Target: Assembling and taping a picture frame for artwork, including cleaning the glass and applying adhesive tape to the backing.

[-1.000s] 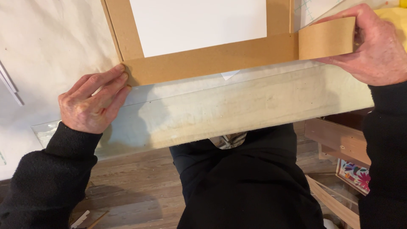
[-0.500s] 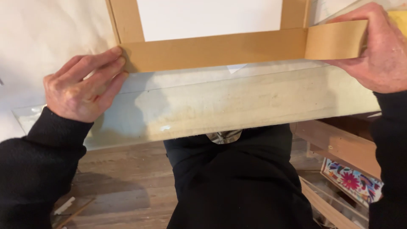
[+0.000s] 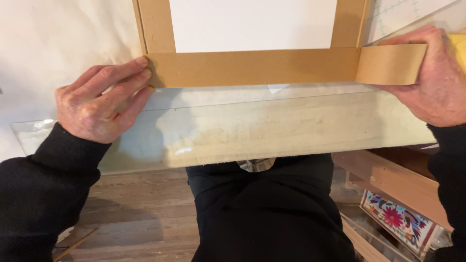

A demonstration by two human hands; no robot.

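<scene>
A white sheet [image 3: 252,24] lies on the table, bordered by strips of brown paper tape. A long strip of brown tape [image 3: 252,68] runs along its near edge. My left hand [image 3: 99,104] lies flat with its fingertips pressing the strip's left end at the corner. My right hand [image 3: 434,80] grips the roll end of the tape [image 3: 391,64] at the right, pulled out past the sheet's right corner.
The table is covered in cream paper [image 3: 63,43], with a clear sheet [image 3: 272,128] overhanging its near edge. A cutting mat with green grid lines [image 3: 403,14] sits at the top right. Below are my black clothes, a wooden floor [image 3: 141,213] and a floral picture [image 3: 395,218].
The view has shifted, so the sheet and tape sit higher. My left hand stays on the strip's left end and my right hand keeps hold of the tape at the right.
</scene>
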